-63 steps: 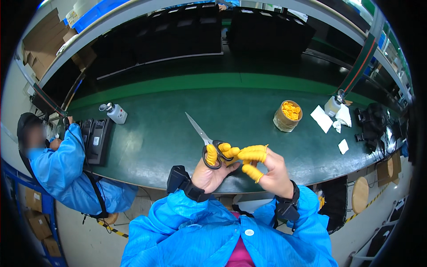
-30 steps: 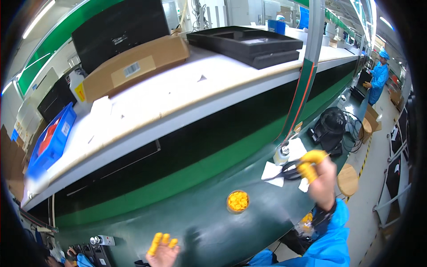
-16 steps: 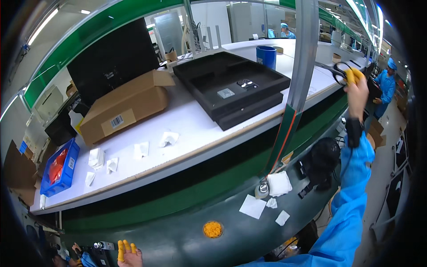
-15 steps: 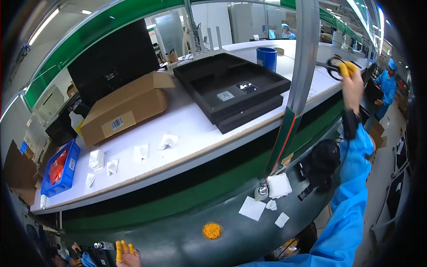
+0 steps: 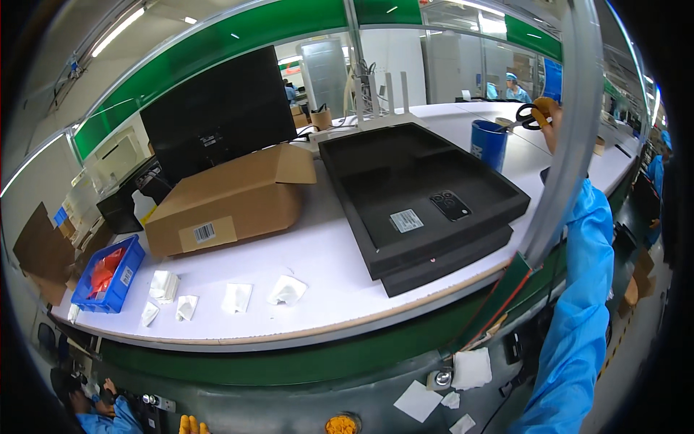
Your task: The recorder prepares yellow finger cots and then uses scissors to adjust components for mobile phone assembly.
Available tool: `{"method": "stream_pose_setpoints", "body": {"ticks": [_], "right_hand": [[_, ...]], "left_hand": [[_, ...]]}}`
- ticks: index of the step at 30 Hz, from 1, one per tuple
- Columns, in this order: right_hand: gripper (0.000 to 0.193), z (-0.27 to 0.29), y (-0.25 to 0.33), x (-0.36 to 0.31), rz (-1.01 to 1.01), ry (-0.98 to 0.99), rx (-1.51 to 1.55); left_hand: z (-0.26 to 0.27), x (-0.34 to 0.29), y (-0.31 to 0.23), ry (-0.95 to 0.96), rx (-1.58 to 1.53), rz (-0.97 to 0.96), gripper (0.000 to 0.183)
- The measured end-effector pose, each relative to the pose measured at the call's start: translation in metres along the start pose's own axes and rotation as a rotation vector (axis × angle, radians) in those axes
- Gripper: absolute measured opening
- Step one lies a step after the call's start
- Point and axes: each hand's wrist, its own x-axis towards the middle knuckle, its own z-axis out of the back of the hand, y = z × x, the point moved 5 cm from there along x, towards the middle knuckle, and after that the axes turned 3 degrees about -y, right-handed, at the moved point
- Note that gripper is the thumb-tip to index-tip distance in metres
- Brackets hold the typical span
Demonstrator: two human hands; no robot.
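Observation:
My right hand (image 5: 552, 124), with yellow finger cots, reaches out past the metal post, closed on the black handles of a pair of scissors (image 5: 526, 116). The scissor blades point left, over the rim of a blue cylindrical container (image 5: 489, 146) on the white bench; whether the tips are inside it is hard to tell. At the bottom edge only the yellow-capped fingertips of my left hand (image 5: 193, 425) show, upright and holding nothing visible. To their right, on the dark green surface, sits a small dish of orange-yellow finger cots (image 5: 343, 424).
Black trays (image 5: 383, 246) are stacked on the bench, the top one holding a black phone (image 5: 450, 205). Left of them are a cardboard box (image 5: 238, 210), a black monitor (image 5: 217, 108), white wipes (image 5: 237, 297) and a blue bin (image 5: 112, 296). The metal post (image 5: 575, 137) crosses before my right arm.
My right hand has carried the scissors forward to the blue container. My left hand has sunk lower in view. The whole view has shifted with my head.

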Motion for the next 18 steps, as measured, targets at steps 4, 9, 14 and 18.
{"method": "stream_pose_setpoints", "body": {"ticks": [4, 9, 14, 18], "right_hand": [[0.024, -0.001, 0.020, 0.016, 0.063, 0.161, -0.100], [0.058, -0.064, 0.040, -0.013, 0.154, 0.555, -0.464], [0.065, -0.019, 0.011, -0.013, 0.191, 0.381, -0.432], [0.058, 0.055, -0.040, -0.038, 0.085, 0.417, -0.296]], "left_hand": [[0.007, 0.028, 0.018, -0.102, 0.017, 0.053, 0.042], [-0.013, 0.047, 0.038, -0.044, 0.007, 0.142, 0.042], [-0.017, 0.066, 0.038, -0.029, 0.026, 0.181, 0.042], [-0.023, 0.063, 0.027, -0.023, 0.027, 0.132, 0.043]]}}
